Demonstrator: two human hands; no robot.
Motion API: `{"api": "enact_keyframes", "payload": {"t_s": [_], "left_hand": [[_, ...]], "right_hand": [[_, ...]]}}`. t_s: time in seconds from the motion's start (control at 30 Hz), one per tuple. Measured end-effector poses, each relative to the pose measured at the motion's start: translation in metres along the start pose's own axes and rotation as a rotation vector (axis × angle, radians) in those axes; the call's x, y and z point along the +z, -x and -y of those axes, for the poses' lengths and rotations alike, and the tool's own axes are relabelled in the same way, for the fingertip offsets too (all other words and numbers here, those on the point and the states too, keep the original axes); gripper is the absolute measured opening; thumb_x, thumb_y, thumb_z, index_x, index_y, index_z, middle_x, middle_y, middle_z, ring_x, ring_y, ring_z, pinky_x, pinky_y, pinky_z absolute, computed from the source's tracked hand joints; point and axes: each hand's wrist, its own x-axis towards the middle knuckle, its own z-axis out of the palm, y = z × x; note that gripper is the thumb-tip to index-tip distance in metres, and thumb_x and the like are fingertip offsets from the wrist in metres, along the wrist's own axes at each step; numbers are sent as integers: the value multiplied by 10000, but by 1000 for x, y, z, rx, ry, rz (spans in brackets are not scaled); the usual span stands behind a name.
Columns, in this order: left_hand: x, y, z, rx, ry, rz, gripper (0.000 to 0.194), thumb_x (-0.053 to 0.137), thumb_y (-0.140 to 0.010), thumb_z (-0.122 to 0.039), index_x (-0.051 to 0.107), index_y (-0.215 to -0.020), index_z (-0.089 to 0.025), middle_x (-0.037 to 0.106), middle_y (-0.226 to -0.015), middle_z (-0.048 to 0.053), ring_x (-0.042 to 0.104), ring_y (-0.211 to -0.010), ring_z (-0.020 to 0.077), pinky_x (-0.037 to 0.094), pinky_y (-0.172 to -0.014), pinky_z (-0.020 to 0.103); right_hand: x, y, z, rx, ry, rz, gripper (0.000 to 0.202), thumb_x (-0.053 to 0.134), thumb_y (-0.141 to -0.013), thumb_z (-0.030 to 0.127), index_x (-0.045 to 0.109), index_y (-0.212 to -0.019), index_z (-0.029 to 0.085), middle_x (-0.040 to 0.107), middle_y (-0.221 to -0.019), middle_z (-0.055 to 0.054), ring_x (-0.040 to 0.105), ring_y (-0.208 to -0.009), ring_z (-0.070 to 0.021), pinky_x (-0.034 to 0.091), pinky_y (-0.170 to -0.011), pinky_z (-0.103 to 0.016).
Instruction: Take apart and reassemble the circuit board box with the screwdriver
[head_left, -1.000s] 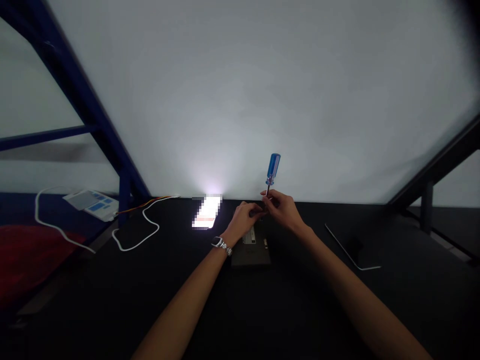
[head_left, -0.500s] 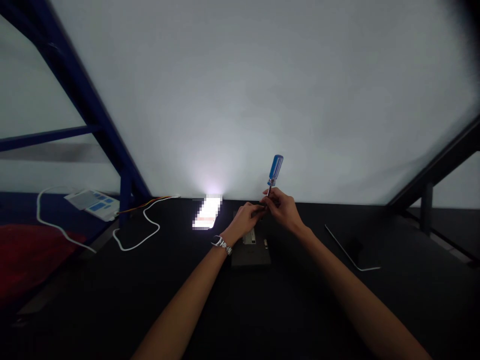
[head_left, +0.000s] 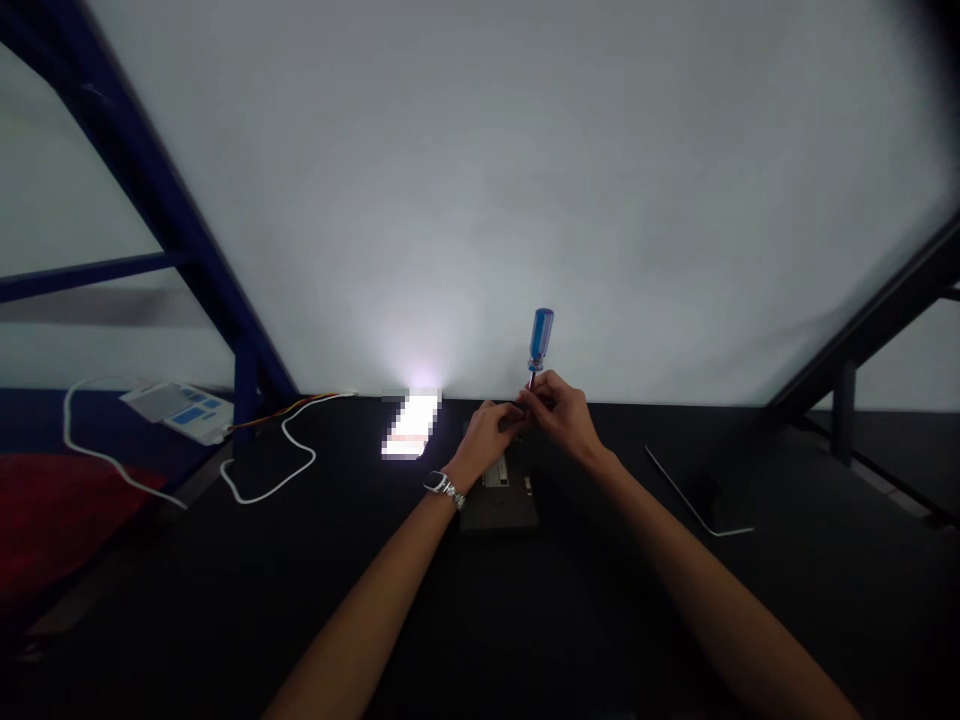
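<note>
A screwdriver (head_left: 541,336) with a clear blue handle stands almost upright, handle at the top. My right hand (head_left: 559,412) pinches its shaft low down, fingers closed round it. Close against it, my left hand (head_left: 487,436) has its fingers bent together near the screwdriver's tip; what they grip, if anything, is hidden. Under the hands lies a flat dark device (head_left: 498,513) with a pale label (head_left: 496,473) on it. Its far end and the tip of the screwdriver are covered by my fingers. A metal-band watch (head_left: 444,487) is on my left wrist.
A bright, blurred-out screen (head_left: 412,423) glows left of my hands. A white cable (head_left: 279,490) curls farther left, near a printed sheet (head_left: 180,410) and red material (head_left: 67,520). To the right lies a bent thin rod (head_left: 686,503) on the black table (head_left: 585,610). Blue frame bars (head_left: 172,210) rise at left.
The screwdriver has gone from leaning right to nearly upright, its handle shifting left. Both hands stay at the far end of the device. The whole view has shifted slightly.
</note>
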Motion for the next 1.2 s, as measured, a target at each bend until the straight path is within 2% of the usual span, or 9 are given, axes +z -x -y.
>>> {"api": "enact_keyframes", "payload": {"t_s": [0.1, 0.2, 0.4, 0.47, 0.53, 0.63, 0.77, 1.03, 1.2], "left_hand": [[-4, 0, 2, 52, -22, 68, 218, 595, -901, -272, 716, -1075, -224, 698, -950, 55, 606, -903, 199, 463, -791, 293], [-7, 1, 3, 16, -60, 117, 228, 572, -913, -290, 728, -1074, -247, 678, -882, 50, 607, -791, 182, 467, -730, 288], [-5, -1, 2, -26, -55, 3, 175, 645, -867, -313, 751, -959, -207, 667, -833, 51, 614, -765, 174, 465, -716, 280], [-4, -1, 1, -32, -47, -31, 149, 675, -844, -306, 746, -897, -187, 672, -816, 52, 619, -771, 178, 468, -722, 283], [-3, -1, 0, -34, -34, -47, 133, 694, -828, -304, 740, -866, -184, 681, -812, 50, 625, -783, 182, 474, -731, 287], [-4, 0, 1, -10, -3, -28, 148, 684, -837, -299, 738, -939, -206, 709, -892, 49, 633, -869, 196, 480, -787, 299], [-5, 0, 2, 22, -9, 46, 221, 617, -886, -286, 724, -1073, -237, 722, -980, 50, 621, -962, 213, 477, -840, 314], [-4, -1, 3, 6, -2, -4, 212, 613, -893, -325, 731, -1044, -233, 729, -963, 47, 624, -940, 208, 478, -820, 307], [-6, 1, 7, 39, -119, 83, 206, 661, -856, -304, 713, -1040, -227, 713, -979, 43, 584, -960, 224, 463, -845, 347]], "right_hand": [[-2, 0, 2, -19, -17, 32, 162, 537, -906, 364, 552, -966, 214, 721, -859, -30, 650, -601, -152, 543, -614, -290], [-4, 0, 4, -22, -6, 51, 198, 514, -914, 345, 565, -1046, 205, 716, -893, -40, 639, -589, -142, 541, -605, -288], [-2, -1, 4, -64, 63, 29, 348, 530, -905, 338, 588, -1213, 186, 675, -856, -34, 643, -668, -146, 526, -635, -272], [-1, -1, 2, -40, 68, -1, 339, 588, -872, 366, 609, -1153, 178, 667, -781, -21, 635, -638, -149, 516, -608, -266], [0, -2, 0, 3, 59, -22, 267, 621, -850, 398, 634, -993, 173, 661, -716, -17, 633, -613, -156, 510, -586, -264], [0, -2, -3, 21, 65, -31, 228, 605, -860, 408, 614, -819, 184, 654, -689, -19, 642, -618, -163, 510, -585, -265], [-1, -1, -3, 8, 40, -7, 198, 573, -881, 377, 624, -883, 186, 664, -714, -18, 651, -606, -160, 519, -577, -266], [-2, -2, -1, -13, 58, -11, 246, 529, -908, 366, 628, -1042, 185, 707, -838, -54, 674, -649, -163, 557, -635, -291], [-5, -2, 1, -27, 25, -59, 282, 506, -924, 386, 624, -1063, 171, 696, -849, -67, 656, -637, -158, 552, -611, -286]]}}
